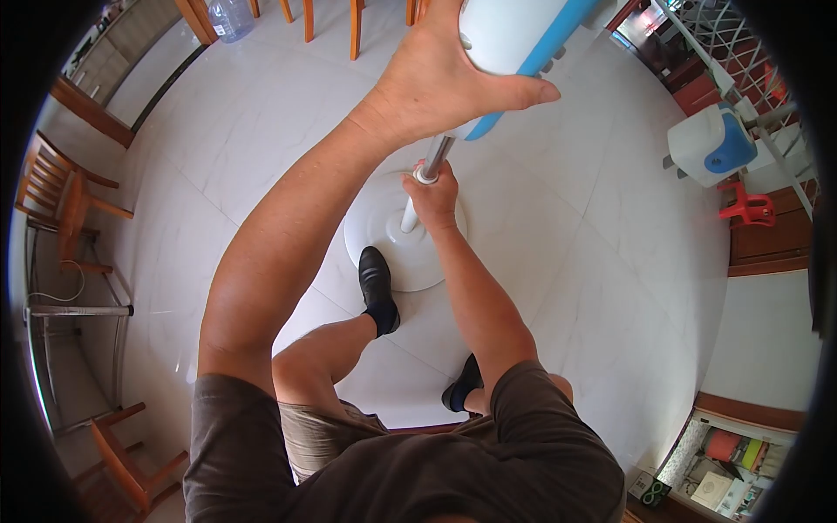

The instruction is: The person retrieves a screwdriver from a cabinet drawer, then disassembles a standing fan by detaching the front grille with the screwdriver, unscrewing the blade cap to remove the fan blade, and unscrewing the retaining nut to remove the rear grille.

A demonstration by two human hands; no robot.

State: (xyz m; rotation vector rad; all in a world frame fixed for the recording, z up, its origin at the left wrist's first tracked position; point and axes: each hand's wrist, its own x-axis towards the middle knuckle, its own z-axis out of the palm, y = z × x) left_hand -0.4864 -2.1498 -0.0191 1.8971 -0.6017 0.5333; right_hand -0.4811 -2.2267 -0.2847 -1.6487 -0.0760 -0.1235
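My left hand [445, 83] is wrapped around a white and blue fan housing [510, 39] at the top of the view. Its thumb lies across the blue side; the other fingers are mostly hidden. From under the housing a shiny metal pole [438, 155] runs down into a white tube. My right hand [433, 193] grips this fan stand at the white collar where metal and tube meet. The round white base [423, 275] rests on the tiled floor, with the toe of my left black shoe [376, 270] over its edge.
Wooden chairs [74, 213] and a metal-framed stand [78, 309] are at the left. A water bottle [229, 19] stands far off. At the right are another white and blue housing [711, 144], a red plastic stool [747, 207], white lattice [724, 39] and an open drawer [693, 462].
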